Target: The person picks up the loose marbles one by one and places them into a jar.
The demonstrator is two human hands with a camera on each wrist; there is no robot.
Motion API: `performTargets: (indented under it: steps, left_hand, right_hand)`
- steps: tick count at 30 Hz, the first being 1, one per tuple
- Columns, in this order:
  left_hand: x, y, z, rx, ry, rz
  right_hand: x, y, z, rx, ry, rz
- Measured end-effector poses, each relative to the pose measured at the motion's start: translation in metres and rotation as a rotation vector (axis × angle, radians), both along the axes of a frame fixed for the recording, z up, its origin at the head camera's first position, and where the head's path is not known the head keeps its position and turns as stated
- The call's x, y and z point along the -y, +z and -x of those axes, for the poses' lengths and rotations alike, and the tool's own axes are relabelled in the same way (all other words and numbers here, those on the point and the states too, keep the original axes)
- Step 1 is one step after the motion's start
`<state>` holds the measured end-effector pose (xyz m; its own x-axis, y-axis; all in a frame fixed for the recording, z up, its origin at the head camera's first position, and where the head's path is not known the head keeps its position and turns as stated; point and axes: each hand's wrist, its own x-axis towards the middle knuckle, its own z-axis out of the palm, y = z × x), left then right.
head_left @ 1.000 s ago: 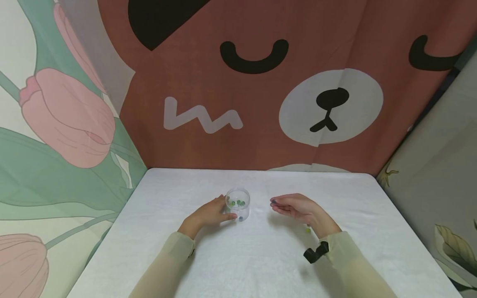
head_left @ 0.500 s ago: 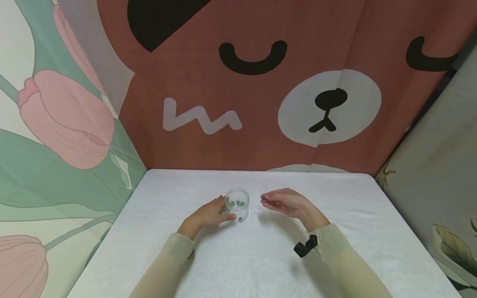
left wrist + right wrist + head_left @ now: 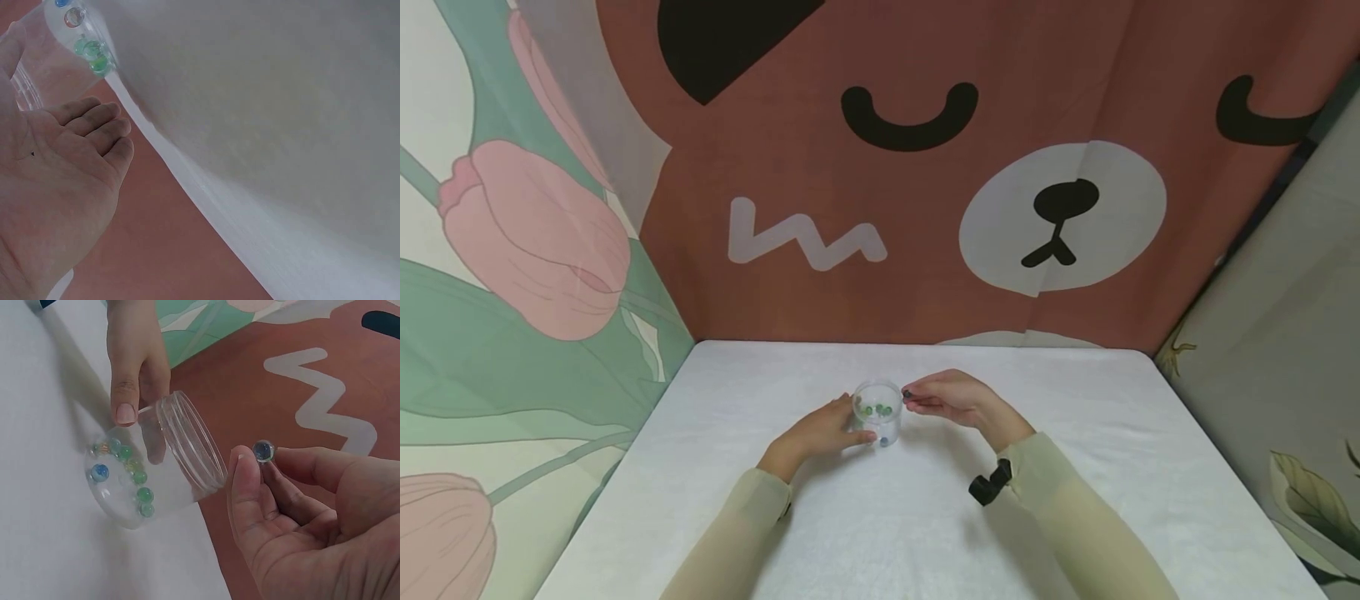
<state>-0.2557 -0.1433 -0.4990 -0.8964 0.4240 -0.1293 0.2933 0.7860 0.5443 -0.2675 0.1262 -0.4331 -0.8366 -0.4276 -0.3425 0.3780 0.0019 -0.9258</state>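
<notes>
A clear plastic jar (image 3: 174, 481) without a lid stands on the white table, several green marbles (image 3: 145, 495) and a blue marble (image 3: 99, 472) at its bottom. My left hand (image 3: 818, 433) holds the jar from its left side, thumb at the front and fingers behind. In the left wrist view, the palm of that hand faces the camera with the jar at upper left. Just right of the jar's rim, my right hand (image 3: 958, 402) pinches a dark glassy marble (image 3: 263, 450) between thumb and fingertips.
The white-covered table (image 3: 850, 533) ends at a hanging cloth (image 3: 790, 300) with a brown bear print. Flowered cloth (image 3: 535, 242) hangs on the left, and a pale curtain (image 3: 1292, 358) on the right. A black wrist device (image 3: 990, 483) sits at the right cuff.
My right hand has moved left and slightly away from me to the jar's rim, still pinching the marble. A yellow-green marble seen earlier beneath the right wrist is now hidden. The left hand stays put.
</notes>
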Motion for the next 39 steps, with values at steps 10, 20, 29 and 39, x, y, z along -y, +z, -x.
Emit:
performTargets:
  steps: [10,20,29,39]
  left_hand:
    - [-0.001,-0.002,0.002,-0.004,-0.009,-0.001]
    - [-0.001,-0.001,0.002,-0.004,-0.011,0.007]
    - [-0.001,0.001,0.000,-0.006,-0.003,0.006]
    - [0.001,0.001,-0.002,-0.008,-0.004,-0.006]
  right_hand:
    - [0.007,0.001,0.005,-0.012,0.013,-0.052]
    - [0.005,0.001,0.006,-0.037,0.024,-0.057]
    - [-0.009,0.011,0.003,-0.067,0.071,-0.112]
    - [-0.034,0.017,-0.003,-0.149,0.142,-0.212]
